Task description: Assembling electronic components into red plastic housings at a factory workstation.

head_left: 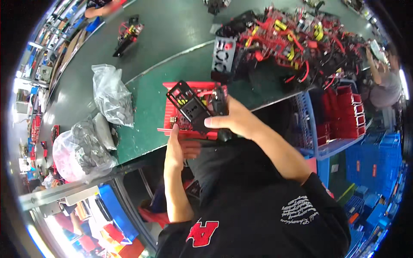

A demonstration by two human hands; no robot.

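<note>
A red plastic housing point(171, 111) with circuit parts and wires inside sits in front of me at the near edge of the green table. My left hand point(175, 151) grips its near left corner, thumb up along the side and fingers curled below. My right hand point(236, 118) is closed on a black slotted panel point(194, 109), with the thumb pressed on its lower end. The panel is tilted over the open housing and hides part of the inside. The fingers of my right hand are mostly hidden behind black parts.
Clear plastic bags of grey parts point(112, 96) point(84, 148) lie on the left. A large heap of red and black assemblies with wires point(292, 41) covers the far right. One assembly point(128, 35) rests far left. A blue crate with red housings point(344, 114) stands right; other people work nearby.
</note>
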